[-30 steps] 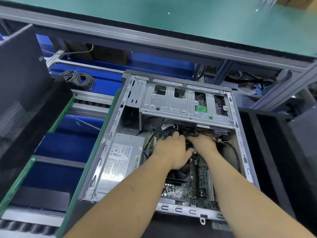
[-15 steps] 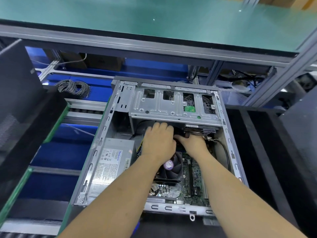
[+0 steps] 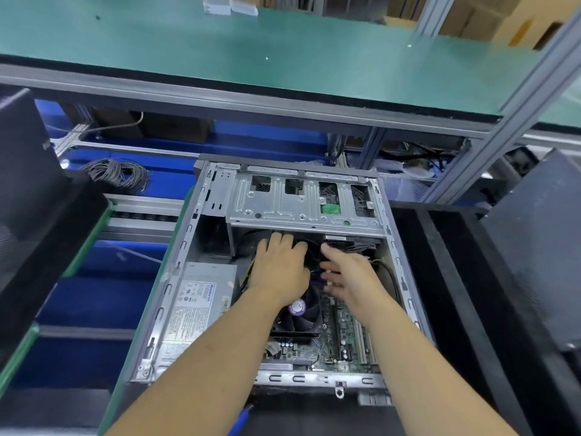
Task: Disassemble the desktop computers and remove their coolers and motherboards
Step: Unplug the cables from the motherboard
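Left hand (image 3: 280, 268) reaches under drive cage (image 3: 301, 201), fingertips hidden, grip cannot be told; right hand (image 3: 349, 275) beside it, fingers spread, empty; cooler fan (image 3: 301, 313) just below both.

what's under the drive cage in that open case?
Under the drive cage: dark cables at right, and the left hand reaching in. Further back is shadowed and covered by the cage.

Bright, even light falls from above on the open computer case (image 3: 292, 278); its bare metal drive cage shines pale without hard glare; deep shadow fills the cavity under that cage; the right hand (image 3: 349, 275) shows motion blur at its fingers; straight rails beyond the case bow from wide-angle distortion; areas left and right of the case are dim.
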The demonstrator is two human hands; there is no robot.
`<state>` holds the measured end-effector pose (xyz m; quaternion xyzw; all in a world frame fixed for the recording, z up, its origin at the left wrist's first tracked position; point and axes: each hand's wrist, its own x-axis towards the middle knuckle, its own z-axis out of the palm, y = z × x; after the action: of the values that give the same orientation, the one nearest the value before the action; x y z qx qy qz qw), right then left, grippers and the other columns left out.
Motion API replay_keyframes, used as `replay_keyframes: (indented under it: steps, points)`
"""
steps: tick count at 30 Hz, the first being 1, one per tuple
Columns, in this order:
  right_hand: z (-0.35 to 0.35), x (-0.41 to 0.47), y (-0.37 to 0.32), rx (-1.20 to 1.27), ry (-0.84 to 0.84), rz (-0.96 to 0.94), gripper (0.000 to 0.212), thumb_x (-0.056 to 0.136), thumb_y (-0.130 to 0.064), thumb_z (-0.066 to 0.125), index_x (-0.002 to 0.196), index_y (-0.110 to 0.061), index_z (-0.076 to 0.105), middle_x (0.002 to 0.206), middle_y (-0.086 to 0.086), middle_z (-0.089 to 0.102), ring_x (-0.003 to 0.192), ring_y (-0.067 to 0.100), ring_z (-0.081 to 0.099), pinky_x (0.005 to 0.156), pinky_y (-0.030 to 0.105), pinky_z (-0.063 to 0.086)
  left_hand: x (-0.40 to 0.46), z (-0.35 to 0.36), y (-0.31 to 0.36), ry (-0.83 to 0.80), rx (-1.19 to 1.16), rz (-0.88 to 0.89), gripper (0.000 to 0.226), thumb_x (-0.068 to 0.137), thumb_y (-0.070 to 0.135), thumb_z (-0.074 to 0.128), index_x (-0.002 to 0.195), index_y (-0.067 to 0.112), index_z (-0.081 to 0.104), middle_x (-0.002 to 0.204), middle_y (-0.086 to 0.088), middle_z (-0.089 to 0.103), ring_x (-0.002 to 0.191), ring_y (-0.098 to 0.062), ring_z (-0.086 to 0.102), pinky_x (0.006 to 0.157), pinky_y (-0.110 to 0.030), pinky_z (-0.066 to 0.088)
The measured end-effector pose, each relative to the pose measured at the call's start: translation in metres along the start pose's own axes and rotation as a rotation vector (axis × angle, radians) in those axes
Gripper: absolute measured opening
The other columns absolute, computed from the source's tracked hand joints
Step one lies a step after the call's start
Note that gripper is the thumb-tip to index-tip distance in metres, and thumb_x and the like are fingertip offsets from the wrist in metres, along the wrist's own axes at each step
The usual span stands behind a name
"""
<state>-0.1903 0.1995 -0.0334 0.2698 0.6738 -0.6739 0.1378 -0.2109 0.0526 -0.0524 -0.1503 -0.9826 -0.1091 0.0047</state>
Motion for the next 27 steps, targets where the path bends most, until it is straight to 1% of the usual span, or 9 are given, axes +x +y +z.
replay_keyframes:
  steps: [5, 7, 9, 11, 14, 18, 22, 24, 27]
  points:
    - [0.006, -0.006, 0.004, 0.297, 0.242, -0.018, 0.038, 0.098, -0.04, 0.06, 0.097, -0.003, 0.064, 0.061, 0.007, 0.056, 0.045, 0.015, 0.045, 0.041, 0.025, 0.031, -0.007, -0.009, 0.007, -0.071, -0.178, 0.179, 0.024, 0.093, 0.023, 0.047, 0.111, 0.018, 0.062, 0.111, -0.001, 0.056, 0.108, -0.025, 0.048, 0.091, -0.04, 0.041]
    - [0.005, -0.004, 0.009, 0.092, 0.432, -0.126, 0.038, 0.094, -0.039, 0.066, 0.072, -0.009, 0.062, 0.052, 0.0, 0.052, 0.043, 0.016, 0.044, 0.043, 0.026, 0.033, -0.012, -0.011, 0.007, -0.131, -0.245, 0.199, 0.022, 0.094, 0.02, 0.047, 0.108, 0.017, 0.063, 0.107, -0.001, 0.058, 0.104, -0.024, 0.054, 0.085, -0.039, 0.046]
    - [0.002, -0.004, 0.012, -0.125, 0.58, -0.244, 0.034, 0.091, -0.042, 0.065, 0.073, -0.016, 0.053, 0.065, 0.0, 0.058, 0.058, 0.018, 0.055, 0.051, 0.028, 0.036, -0.015, -0.014, 0.005, -0.146, -0.254, 0.165, 0.022, 0.094, 0.019, 0.046, 0.109, 0.019, 0.063, 0.108, 0.0, 0.058, 0.105, -0.022, 0.055, 0.082, -0.038, 0.048]
    - [0.001, -0.008, 0.009, -0.127, 0.559, -0.28, 0.032, 0.09, -0.048, 0.064, 0.088, -0.019, 0.049, 0.082, 0.002, 0.06, 0.073, 0.021, 0.059, 0.058, 0.031, 0.04, -0.017, -0.017, 0.005, -0.154, -0.229, 0.156, 0.024, 0.095, 0.024, 0.047, 0.113, 0.019, 0.062, 0.112, -0.001, 0.059, 0.108, -0.024, 0.055, 0.084, -0.038, 0.048]
    - [-0.004, -0.004, 0.005, -0.16, 0.49, -0.315, 0.043, 0.091, -0.054, 0.06, 0.076, -0.017, 0.047, 0.068, 0.002, 0.053, 0.061, 0.022, 0.051, 0.058, 0.031, 0.037, -0.025, -0.013, 0.009, -0.308, -0.012, 0.203, 0.047, 0.098, 0.053, 0.042, 0.132, 0.023, 0.052, 0.129, -0.006, 0.056, 0.124, -0.031, 0.048, 0.099, -0.045, 0.037]
    - [-0.004, -0.001, 0.002, -0.045, 0.406, -0.302, 0.052, 0.096, -0.039, 0.061, 0.061, -0.014, 0.031, 0.063, 0.013, 0.03, 0.059, 0.025, 0.031, 0.059, 0.036, 0.028, -0.034, -0.001, 0.008, -0.594, 0.013, 0.1, 0.088, 0.089, 0.078, 0.036, 0.158, 0.034, 0.003, 0.164, -0.001, 0.014, 0.149, -0.033, 0.013, 0.116, -0.059, 0.014]
    - [-0.005, -0.002, 0.002, 0.076, 0.324, -0.225, 0.026, 0.099, -0.026, 0.056, 0.079, -0.01, 0.054, 0.069, 0.013, 0.037, 0.051, 0.021, 0.031, 0.045, 0.028, 0.025, -0.03, -0.002, 0.009, -0.663, -0.004, 0.074, 0.092, 0.087, 0.08, 0.037, 0.157, 0.038, -0.006, 0.166, 0.005, -0.003, 0.152, -0.03, -0.001, 0.118, -0.058, 0.007]
    - [-0.007, -0.004, 0.002, 0.123, 0.273, -0.192, 0.025, 0.102, -0.02, 0.052, 0.09, 0.0, 0.06, 0.063, 0.009, 0.038, 0.043, 0.015, 0.028, 0.04, 0.023, 0.022, -0.031, -0.002, 0.011, -0.661, 0.009, 0.061, 0.092, 0.087, 0.08, 0.037, 0.156, 0.039, -0.007, 0.166, 0.004, -0.005, 0.152, -0.029, -0.002, 0.119, -0.058, 0.007]
    - [-0.008, -0.009, 0.0, 0.206, 0.241, -0.155, 0.024, 0.104, -0.019, 0.049, 0.091, -0.005, 0.063, 0.054, 0.0, 0.034, 0.04, 0.011, 0.023, 0.038, 0.021, 0.02, -0.032, -0.003, 0.013, -0.654, 0.024, 0.045, 0.092, 0.087, 0.081, 0.035, 0.156, 0.04, -0.01, 0.167, 0.003, -0.008, 0.152, -0.029, -0.004, 0.12, -0.058, 0.006]
